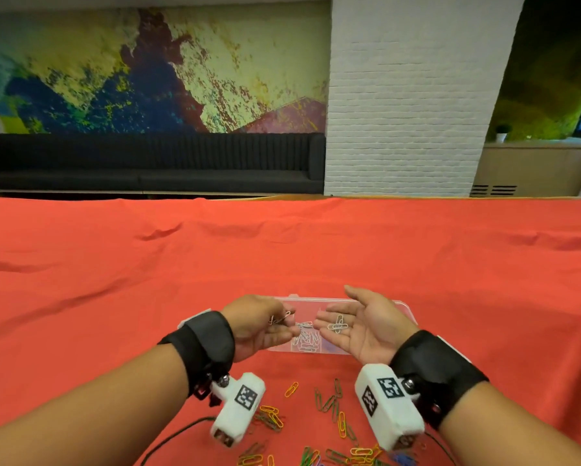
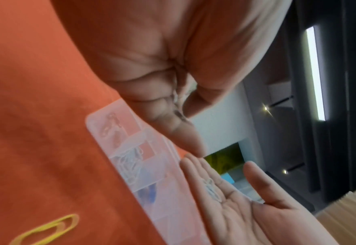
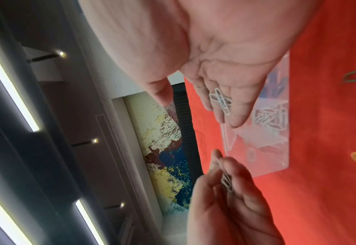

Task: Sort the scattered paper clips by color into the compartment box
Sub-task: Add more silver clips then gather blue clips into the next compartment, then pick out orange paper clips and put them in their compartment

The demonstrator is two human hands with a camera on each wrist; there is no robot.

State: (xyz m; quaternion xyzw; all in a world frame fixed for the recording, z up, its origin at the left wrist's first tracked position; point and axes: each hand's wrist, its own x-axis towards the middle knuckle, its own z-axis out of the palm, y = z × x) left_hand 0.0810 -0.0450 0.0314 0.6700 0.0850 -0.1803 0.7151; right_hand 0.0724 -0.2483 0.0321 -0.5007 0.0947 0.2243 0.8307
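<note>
White clips [image 1: 338,324] in both hands [image 1: 366,326]

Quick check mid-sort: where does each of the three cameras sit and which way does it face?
Head: worn on the head, looks forward and down at the red cloth; both forearms, left hand, right hand.
Left wrist: looks along the left hand toward the clear box.
Right wrist: looks along the open right palm holding white clips.
All three share the box and both hands.

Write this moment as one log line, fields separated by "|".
left hand: pinches white clips | right hand: open, white clips on palm | both above compartment box | coloured clips unsorted on cloth
</note>
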